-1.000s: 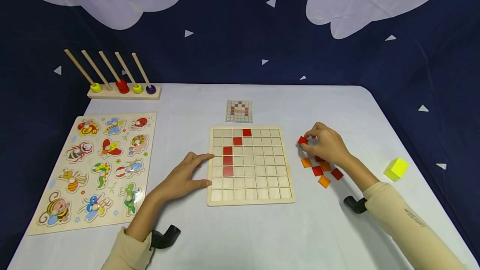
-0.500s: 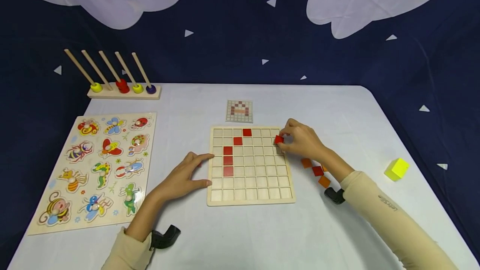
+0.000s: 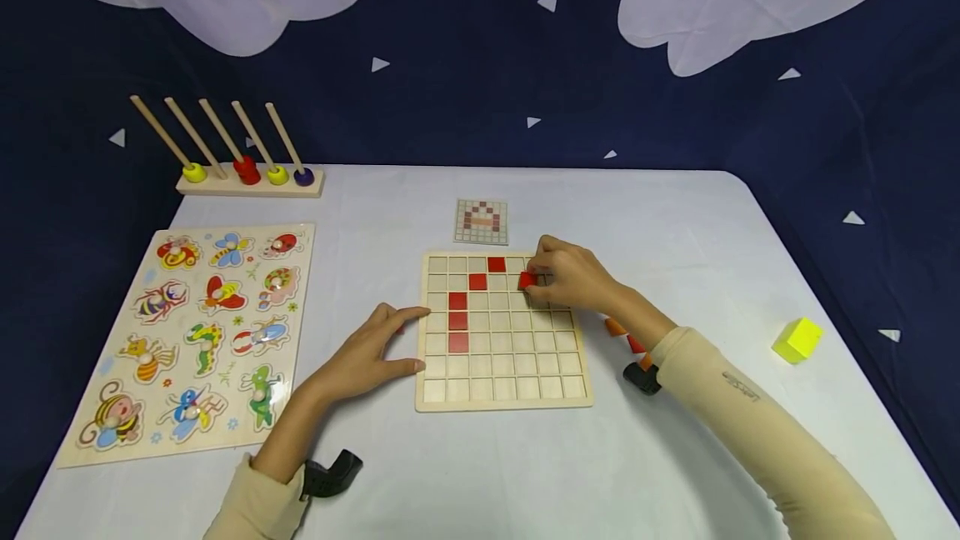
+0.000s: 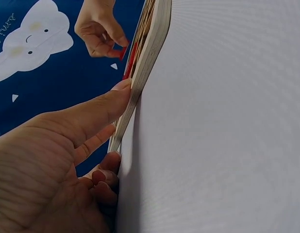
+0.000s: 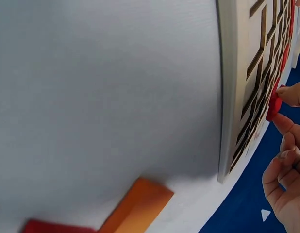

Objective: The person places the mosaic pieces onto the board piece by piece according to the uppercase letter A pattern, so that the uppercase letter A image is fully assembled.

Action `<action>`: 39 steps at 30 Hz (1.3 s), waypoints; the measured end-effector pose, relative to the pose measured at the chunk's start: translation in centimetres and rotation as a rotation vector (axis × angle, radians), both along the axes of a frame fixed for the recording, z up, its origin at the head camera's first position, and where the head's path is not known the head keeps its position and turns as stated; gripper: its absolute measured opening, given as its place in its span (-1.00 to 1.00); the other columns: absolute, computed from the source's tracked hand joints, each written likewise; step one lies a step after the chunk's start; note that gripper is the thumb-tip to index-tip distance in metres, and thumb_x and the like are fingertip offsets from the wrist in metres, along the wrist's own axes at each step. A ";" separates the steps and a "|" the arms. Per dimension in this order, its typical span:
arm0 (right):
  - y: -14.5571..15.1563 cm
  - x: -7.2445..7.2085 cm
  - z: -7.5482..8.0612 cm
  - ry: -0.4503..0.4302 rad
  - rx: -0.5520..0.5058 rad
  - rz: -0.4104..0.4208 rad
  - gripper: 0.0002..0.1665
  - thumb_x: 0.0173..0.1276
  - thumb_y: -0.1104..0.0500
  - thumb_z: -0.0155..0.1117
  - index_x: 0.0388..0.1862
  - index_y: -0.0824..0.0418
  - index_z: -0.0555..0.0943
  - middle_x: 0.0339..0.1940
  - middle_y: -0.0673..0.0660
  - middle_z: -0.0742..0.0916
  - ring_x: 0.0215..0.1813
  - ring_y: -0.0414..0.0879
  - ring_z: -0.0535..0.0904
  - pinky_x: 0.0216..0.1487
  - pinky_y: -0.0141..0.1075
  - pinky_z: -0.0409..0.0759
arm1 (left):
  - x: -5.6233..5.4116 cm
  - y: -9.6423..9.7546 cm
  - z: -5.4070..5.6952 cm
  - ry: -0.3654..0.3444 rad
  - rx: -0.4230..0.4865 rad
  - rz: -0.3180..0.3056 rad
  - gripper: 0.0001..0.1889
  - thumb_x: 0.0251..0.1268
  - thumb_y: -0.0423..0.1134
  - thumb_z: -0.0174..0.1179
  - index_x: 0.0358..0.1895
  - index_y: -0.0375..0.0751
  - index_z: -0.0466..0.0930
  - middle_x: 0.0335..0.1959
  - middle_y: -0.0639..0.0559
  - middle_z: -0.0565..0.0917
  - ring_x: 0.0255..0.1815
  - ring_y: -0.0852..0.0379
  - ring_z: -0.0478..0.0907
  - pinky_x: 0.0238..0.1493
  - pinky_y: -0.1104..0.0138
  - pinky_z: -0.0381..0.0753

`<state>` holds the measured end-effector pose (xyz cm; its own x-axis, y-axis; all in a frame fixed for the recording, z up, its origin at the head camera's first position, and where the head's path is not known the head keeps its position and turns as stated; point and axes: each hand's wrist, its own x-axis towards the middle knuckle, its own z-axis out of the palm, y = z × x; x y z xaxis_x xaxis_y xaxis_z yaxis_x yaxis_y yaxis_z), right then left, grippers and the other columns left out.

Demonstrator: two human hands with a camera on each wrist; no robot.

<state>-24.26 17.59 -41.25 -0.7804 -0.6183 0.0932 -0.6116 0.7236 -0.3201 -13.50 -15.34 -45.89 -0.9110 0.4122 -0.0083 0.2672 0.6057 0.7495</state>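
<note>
A wooden grid board (image 3: 510, 367) lies mid-table with several red tiles set in its cells, one of them a red tile (image 3: 457, 321) in the left part. My right hand (image 3: 573, 275) is over the board's upper right, pinching a red square tile (image 3: 527, 281) between thumb and fingertip; the right wrist view shows this red tile (image 5: 275, 103) close to the grid. At the board's left edge my left hand (image 3: 369, 357) touches the frame, thumb and index finger spread apart. The left wrist view has the left thumb (image 4: 99, 114) along the rim.
Loose orange and red tiles lie right of the board, such as an orange tile (image 3: 615, 327), partly hidden by the right arm. A pattern card (image 3: 481, 222) lies behind the board. Around are an insect puzzle (image 3: 187, 340), a peg stand (image 3: 251, 187) and a yellow block (image 3: 797, 340).
My right hand has carried a red tile leftward from the loose tiles to above the board's upper right cells. My left hand has stayed at the board's left edge.
</note>
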 end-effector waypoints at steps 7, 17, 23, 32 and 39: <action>-0.6 -0.2 0.1 -0.009 0.039 0.045 -0.69 0.17 0.10 0.50 -0.16 0.25 0.77 -0.29 0.04 0.59 -0.35 -0.15 0.46 -0.28 -0.24 0.52 | -0.1 0.1 -0.1 -0.001 0.000 -0.012 -0.24 0.13 -0.09 0.45 0.43 0.00 0.36 -0.22 0.02 0.32 -0.24 0.15 0.26 -0.18 0.29 0.33; -0.8 -0.4 0.1 -0.056 0.008 0.061 -0.83 0.24 0.13 0.48 -0.27 0.20 0.78 -0.27 0.02 0.62 -0.25 -0.12 0.57 -0.18 -0.16 0.58 | -0.1 0.4 0.1 0.008 0.001 -0.018 -0.24 0.12 -0.11 0.46 0.43 -0.01 0.36 -0.23 0.02 0.32 -0.24 0.15 0.26 -0.19 0.29 0.33; -0.7 -0.1 0.4 -0.050 0.020 0.055 -0.78 0.25 0.10 0.47 -0.21 0.21 0.79 -0.28 0.03 0.62 -0.29 -0.14 0.53 -0.22 -0.20 0.56 | 0.0 0.4 0.2 0.000 0.002 -0.012 -0.24 0.11 -0.11 0.47 0.42 -0.02 0.37 -0.24 0.02 0.33 -0.24 0.15 0.26 -0.19 0.29 0.33; 3.1 0.8 1.5 -0.086 -0.030 -0.007 -0.71 0.27 0.14 0.45 -0.08 0.26 0.76 -0.26 0.09 0.62 -0.29 -0.03 0.50 -0.23 -0.21 0.44 | 0.1 0.2 0.1 -0.011 -0.006 -0.003 -0.24 0.12 -0.10 0.46 0.42 -0.01 0.37 -0.23 0.01 0.32 -0.25 0.15 0.25 -0.20 0.29 0.32; 8.1 2.4 1.3 -0.106 -0.011 -0.087 -0.77 0.22 0.21 0.47 -0.15 0.26 0.77 -0.28 0.06 0.62 -0.30 -0.05 0.47 -0.23 -0.20 0.44 | 0.0 0.0 0.4 -0.031 -0.026 0.006 -0.22 0.11 -0.10 0.46 0.44 0.00 0.35 -0.23 0.01 0.31 -0.26 0.14 0.25 -0.22 0.29 0.32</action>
